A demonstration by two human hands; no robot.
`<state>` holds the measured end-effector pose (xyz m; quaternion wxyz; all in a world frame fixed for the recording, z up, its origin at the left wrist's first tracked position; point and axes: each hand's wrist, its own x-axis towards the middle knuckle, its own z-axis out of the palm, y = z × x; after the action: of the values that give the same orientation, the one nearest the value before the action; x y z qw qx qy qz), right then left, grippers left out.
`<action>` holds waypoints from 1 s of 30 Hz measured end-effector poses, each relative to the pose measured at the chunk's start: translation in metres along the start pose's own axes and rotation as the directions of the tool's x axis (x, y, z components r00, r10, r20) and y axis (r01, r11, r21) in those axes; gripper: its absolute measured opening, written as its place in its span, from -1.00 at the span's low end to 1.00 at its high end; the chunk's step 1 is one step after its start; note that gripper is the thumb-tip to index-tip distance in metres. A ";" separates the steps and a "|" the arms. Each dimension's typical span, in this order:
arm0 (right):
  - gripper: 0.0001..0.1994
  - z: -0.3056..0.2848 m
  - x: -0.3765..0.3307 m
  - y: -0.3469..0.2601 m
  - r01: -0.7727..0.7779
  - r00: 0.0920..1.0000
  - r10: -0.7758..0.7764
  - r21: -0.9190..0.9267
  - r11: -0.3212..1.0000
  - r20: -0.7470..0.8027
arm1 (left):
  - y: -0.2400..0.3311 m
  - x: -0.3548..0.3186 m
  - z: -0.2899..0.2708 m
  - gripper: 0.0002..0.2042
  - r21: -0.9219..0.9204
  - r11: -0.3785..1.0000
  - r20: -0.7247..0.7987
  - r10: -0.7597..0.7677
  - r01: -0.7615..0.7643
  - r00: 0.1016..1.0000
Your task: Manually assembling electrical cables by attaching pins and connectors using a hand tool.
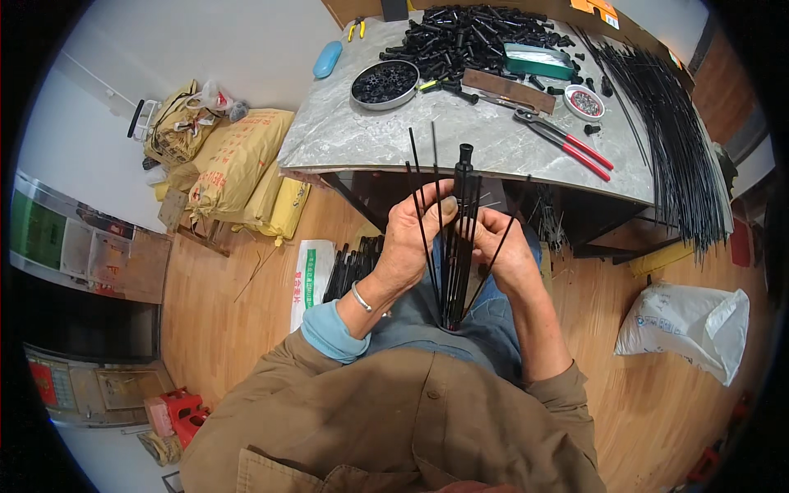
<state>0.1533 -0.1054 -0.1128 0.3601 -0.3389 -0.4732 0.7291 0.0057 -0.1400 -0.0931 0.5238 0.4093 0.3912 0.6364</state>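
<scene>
In front of my lap stands an upright bundle of thin black rods [450, 292] around a black plastic tube [465, 160] with a flared top. My left hand [411, 232] is closed on its left side, thumb pressed near the tube. From the right, my right hand [503, 246] pinches the rods below the tube; some of its fingers are hidden behind them. Several rods splay out loosely to the left of the tube, and one leans out to the right. The lower ends of the bundle rest at my lap.
On the grey marbled table [329, 135] are a heap of black plastic tubes [460, 41], a round tray [385, 85], red-handled pliers [567, 146] and a small white bowl [584, 103]. Long black rods [674, 123] overhang its right edge. A white sack [686, 329] lies on the floor.
</scene>
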 end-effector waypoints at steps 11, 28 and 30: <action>-0.66 0.014 -0.005 -0.008 0.049 0.993 -0.051 -0.019 0.999 -0.110 | 0.011 -0.002 0.003 -0.68 -0.001 0.996 -0.020 -0.087 0.087 0.996; -0.67 0.012 0.007 -0.004 -0.059 0.997 0.060 0.027 0.998 -0.055 | 0.010 0.000 -0.006 -0.68 0.202 0.977 -0.021 0.067 -0.061 0.998; -0.67 0.014 0.007 -0.003 -0.044 0.997 0.045 0.016 0.999 -0.065 | 0.012 0.002 -0.007 -0.67 0.328 0.942 0.006 0.071 -0.069 0.997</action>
<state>0.1389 -0.1046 -0.1062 0.3613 -0.3704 -0.4482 0.7289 -0.0056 -0.1401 -0.0839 0.4241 0.5027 0.4784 0.5819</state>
